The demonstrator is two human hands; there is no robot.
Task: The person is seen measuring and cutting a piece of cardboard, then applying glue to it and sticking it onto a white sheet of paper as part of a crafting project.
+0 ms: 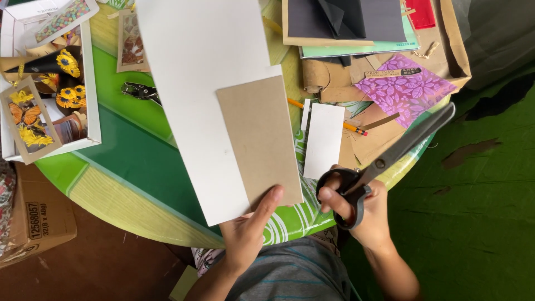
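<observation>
My left hand [248, 231] pinches the near edge of a large white sheet [195, 83] with a brown cardboard rectangle [259, 139] laid on top of it, thumb pressed on the cardboard. Both are held up over the green round table [134, 161]. My right hand [365, 209] grips black-handled scissors [390, 156], fingers through the loops, with the closed blades pointing up and to the right, apart from the sheet. A small white card [323, 139] lies on the table between the two hands.
A white box [92, 111] with yellow paper flowers and a butterfly sits at the left. A hole punch [139, 92], a pencil [351, 127], purple patterned paper [404, 89], brown paper scraps and dark sheets crowd the far side. A cardboard carton [39, 217] stands on the floor.
</observation>
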